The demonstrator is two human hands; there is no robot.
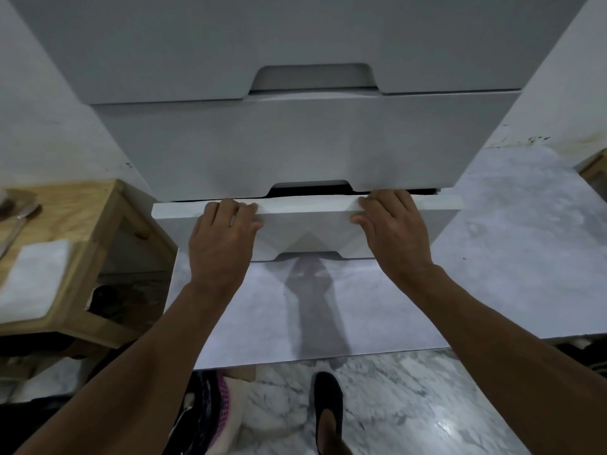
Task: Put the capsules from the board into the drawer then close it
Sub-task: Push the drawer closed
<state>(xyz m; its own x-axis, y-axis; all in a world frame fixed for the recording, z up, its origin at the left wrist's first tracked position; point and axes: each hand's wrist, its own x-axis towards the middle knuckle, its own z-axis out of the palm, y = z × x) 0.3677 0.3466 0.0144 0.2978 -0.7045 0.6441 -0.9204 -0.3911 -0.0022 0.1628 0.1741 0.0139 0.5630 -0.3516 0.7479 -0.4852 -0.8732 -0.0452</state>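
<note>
A white drawer (308, 224) of a white chest stands slightly out, with a thin dark gap above its front. My left hand (220, 238) lies on the left of the drawer front, fingers curled over its top edge. My right hand (394, 231) rests on the right of the front in the same way. The drawer's inside is hidden. No capsules are visible. A white board (36, 277) lies on the wooden stool at the left, with nothing on it that I can see.
The chest's two upper drawers (295, 142) are flush. The wooden stool (95, 231) at the left also carries a spoon (19, 221). A pale sheet (328, 316) covers the floor under the chest. Marble floor and my feet (328, 405) are below.
</note>
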